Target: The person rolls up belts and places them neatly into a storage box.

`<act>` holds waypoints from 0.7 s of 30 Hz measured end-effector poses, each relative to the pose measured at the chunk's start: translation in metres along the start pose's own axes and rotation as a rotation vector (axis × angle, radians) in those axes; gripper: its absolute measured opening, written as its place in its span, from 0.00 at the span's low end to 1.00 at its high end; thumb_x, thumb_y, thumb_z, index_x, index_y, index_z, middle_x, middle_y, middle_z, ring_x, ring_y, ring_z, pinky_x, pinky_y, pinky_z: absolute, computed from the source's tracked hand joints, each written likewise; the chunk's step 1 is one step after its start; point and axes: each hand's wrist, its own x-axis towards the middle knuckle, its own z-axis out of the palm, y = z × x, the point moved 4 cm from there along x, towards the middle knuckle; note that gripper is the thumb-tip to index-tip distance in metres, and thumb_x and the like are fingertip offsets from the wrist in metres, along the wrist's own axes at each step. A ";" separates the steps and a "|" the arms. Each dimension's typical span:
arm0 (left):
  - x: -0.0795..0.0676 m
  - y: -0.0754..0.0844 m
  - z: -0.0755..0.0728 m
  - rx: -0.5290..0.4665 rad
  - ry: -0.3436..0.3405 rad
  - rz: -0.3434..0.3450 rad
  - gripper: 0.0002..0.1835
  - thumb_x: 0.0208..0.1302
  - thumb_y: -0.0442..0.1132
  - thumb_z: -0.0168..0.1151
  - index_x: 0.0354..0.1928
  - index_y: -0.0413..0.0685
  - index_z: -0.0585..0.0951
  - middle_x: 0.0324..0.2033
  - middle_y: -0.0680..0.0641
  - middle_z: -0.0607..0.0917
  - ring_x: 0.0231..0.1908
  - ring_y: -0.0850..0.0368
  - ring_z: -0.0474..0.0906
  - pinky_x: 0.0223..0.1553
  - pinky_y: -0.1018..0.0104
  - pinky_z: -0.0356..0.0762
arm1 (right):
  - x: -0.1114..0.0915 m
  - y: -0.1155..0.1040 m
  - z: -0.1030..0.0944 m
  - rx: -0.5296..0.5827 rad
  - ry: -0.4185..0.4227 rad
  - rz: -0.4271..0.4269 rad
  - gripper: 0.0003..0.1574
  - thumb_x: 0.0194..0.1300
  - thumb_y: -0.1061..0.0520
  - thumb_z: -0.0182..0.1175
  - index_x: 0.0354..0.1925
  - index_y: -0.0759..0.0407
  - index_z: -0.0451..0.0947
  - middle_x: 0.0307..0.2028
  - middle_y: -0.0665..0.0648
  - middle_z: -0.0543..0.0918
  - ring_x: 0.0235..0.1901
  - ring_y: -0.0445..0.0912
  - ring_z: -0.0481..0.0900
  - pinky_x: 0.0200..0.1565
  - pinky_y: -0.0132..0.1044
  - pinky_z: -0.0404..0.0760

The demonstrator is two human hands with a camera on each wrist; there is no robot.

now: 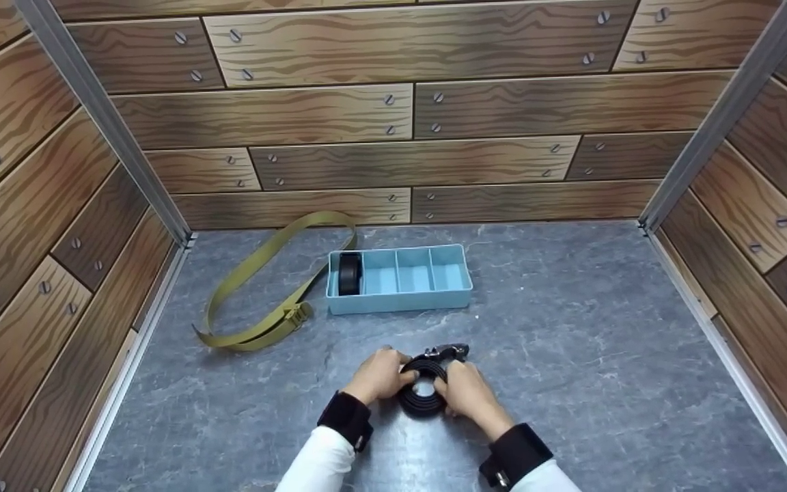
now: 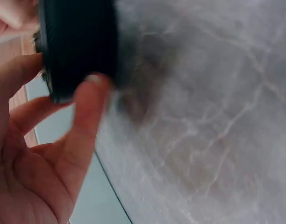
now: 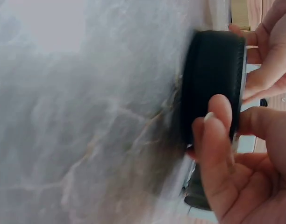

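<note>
A rolled black belt (image 1: 421, 406) lies on its side near the front of the grey floor, its coils around a round hole. Its metal buckle end (image 1: 449, 352) sticks out at the far right of the roll. My left hand (image 1: 378, 376) pinches the roll's left side, thumb over the rim. On the opposite side, my right hand (image 1: 468, 389) holds it with the thumb reaching to the inner hole. Both wrist views show the smooth outer face of the belt (image 2: 80, 46), with fingertips of the right hand (image 3: 246, 172) pressed against it.
Beyond the hands stands a light blue divided tray (image 1: 400, 302); a black roll (image 1: 349, 273) sits in its leftmost compartment. An olive webbing strap (image 1: 240, 273) with a buckle lies looped left of the tray. Wood-patterned walls (image 1: 311, 51) enclose the floor (image 1: 605, 355).
</note>
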 end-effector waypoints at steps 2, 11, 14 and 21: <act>0.000 -0.001 -0.003 -0.083 -0.022 0.005 0.18 0.65 0.46 0.65 0.50 0.42 0.85 0.42 0.41 0.86 0.42 0.49 0.82 0.46 0.57 0.79 | 0.000 0.003 -0.001 0.031 0.007 -0.038 0.09 0.65 0.61 0.59 0.31 0.68 0.78 0.11 0.51 0.75 0.06 0.39 0.73 0.11 0.33 0.73; -0.005 0.012 -0.030 -0.361 0.084 0.019 0.19 0.57 0.40 0.72 0.50 0.39 0.85 0.31 0.46 0.87 0.23 0.62 0.78 0.29 0.67 0.78 | 0.000 0.010 -0.007 0.116 0.110 -0.199 0.14 0.71 0.60 0.55 0.49 0.68 0.78 0.28 0.60 0.83 0.16 0.39 0.77 0.19 0.33 0.76; -0.009 0.022 -0.041 -0.345 0.138 0.031 0.23 0.54 0.40 0.74 0.52 0.39 0.84 0.32 0.46 0.86 0.21 0.64 0.78 0.26 0.68 0.77 | 0.000 0.007 -0.014 0.098 0.202 -0.282 0.18 0.71 0.61 0.55 0.54 0.71 0.76 0.36 0.67 0.85 0.26 0.47 0.84 0.29 0.38 0.82; -0.023 0.053 -0.056 -0.103 0.296 0.153 0.24 0.58 0.43 0.72 0.56 0.44 0.82 0.40 0.44 0.87 0.33 0.55 0.83 0.34 0.63 0.80 | -0.002 0.000 -0.032 0.067 0.457 -0.495 0.13 0.67 0.65 0.60 0.49 0.68 0.79 0.39 0.67 0.85 0.38 0.57 0.85 0.38 0.45 0.84</act>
